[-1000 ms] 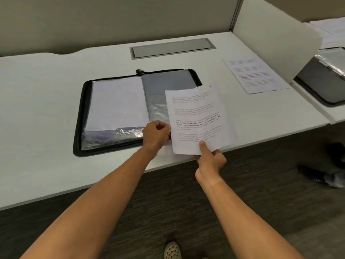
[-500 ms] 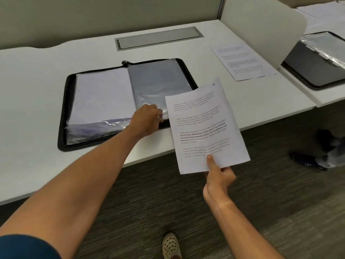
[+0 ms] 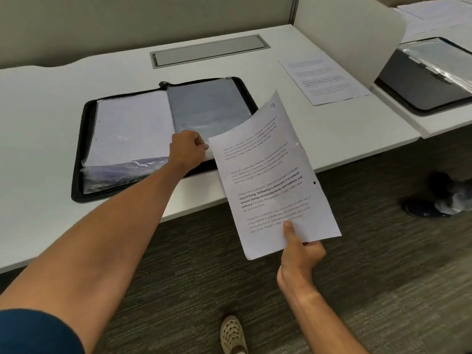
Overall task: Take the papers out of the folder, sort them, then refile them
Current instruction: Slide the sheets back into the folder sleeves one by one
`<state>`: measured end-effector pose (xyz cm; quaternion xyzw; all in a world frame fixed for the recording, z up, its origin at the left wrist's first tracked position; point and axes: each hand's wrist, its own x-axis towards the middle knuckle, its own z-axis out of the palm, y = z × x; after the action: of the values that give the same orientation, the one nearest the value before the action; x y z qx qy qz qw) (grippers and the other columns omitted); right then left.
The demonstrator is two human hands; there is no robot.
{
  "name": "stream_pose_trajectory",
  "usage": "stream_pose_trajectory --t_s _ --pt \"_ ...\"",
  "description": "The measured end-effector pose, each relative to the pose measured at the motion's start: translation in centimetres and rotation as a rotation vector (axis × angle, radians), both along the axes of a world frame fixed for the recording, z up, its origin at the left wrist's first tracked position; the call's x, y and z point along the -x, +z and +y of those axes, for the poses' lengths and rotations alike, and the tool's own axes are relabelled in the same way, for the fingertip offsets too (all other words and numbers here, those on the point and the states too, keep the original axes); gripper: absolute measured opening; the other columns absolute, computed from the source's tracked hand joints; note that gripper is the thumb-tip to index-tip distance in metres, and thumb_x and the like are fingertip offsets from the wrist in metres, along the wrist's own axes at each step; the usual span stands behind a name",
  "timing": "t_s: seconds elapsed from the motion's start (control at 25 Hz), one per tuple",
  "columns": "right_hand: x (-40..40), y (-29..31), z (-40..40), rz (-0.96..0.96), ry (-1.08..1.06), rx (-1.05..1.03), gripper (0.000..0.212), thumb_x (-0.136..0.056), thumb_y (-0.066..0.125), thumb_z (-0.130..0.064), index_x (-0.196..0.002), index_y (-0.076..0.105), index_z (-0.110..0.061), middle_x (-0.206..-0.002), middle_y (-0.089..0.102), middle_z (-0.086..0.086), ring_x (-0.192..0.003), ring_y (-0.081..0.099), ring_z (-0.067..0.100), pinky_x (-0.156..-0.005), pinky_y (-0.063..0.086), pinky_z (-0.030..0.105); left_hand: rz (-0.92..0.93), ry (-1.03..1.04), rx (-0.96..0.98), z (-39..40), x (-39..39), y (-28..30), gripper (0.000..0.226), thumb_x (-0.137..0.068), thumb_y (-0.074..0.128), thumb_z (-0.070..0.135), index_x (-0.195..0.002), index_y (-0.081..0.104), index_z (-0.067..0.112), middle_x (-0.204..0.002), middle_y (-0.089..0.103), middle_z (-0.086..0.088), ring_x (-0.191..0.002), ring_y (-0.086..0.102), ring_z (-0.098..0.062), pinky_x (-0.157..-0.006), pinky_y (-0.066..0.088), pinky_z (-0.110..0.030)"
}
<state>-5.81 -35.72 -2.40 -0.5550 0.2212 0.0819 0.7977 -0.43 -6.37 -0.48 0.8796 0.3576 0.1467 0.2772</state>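
Paper (image 3: 270, 172), long axis tilted top-right, pinched by right hand (image 3: 298, 259); left hand (image 3: 187, 149) grips sleeve.

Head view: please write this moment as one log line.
right hand: holds printed sheet | left hand: pinches plastic sleeve in open folder | another sheet: on desk

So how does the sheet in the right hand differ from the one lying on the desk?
The held sheet is off the desk, tilted and slightly curled, pinched at its lower edge by the right hand; the desk sheet lies flat, untouched. The held sheet shows a handwritten 9; none is legible on the desk sheet. Both carry printed paragraphs with bold lines.
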Motion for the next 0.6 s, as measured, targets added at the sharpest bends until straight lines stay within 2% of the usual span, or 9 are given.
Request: stream_pose_trajectory --t_s 0.24,0.4,0.6 --pt "1.2 0.1 -0.9 -0.025 -0.03 0.039 0.04 -0.088 0.068 0.003 -0.116 0.061 -0.025 -0.1 0.067 -0.01 -0.079 0.07 -0.005 -0.061 0.054 0.012 -0.112 0.154 0.116 -0.4 0.5 0.6 0.009 -0.086 0.072 0.017 -0.082 0.072 0.009 -0.082 0.068 -0.004 -0.084 0.066 -0.023 -0.087 0.055 -0.036" --pt "3.5 0.4 -0.3 -0.012 0.068 0.057 0.032 -0.088 0.068 -0.001 -0.105 0.06 -0.027 -0.097 0.068 -0.007 -0.078 0.069 -0.007 -0.06 0.053 0.012 -0.123 0.172 0.056 -1.1 0.9 0.8 0.011 -0.088 0.068 0.016 -0.083 0.07 0.007 -0.086 0.068 -0.006 -0.083 0.065 -0.023 -0.086 0.053 -0.035" --pt "7.0 0.2 2.1 -0.019 0.213 0.102 0.03 -0.089 0.068 -0.004 -0.093 0.06 -0.033 -0.097 0.07 -0.005 -0.085 0.071 0.001 -0.064 0.056 0.016 -0.126 0.18 0.004 -1.9 1.3 1.1 0.014 -0.091 0.066 0.019 -0.085 0.069 0.007 -0.085 0.064 -0.005 -0.079 0.059 -0.021 -0.08 0.049 -0.033"
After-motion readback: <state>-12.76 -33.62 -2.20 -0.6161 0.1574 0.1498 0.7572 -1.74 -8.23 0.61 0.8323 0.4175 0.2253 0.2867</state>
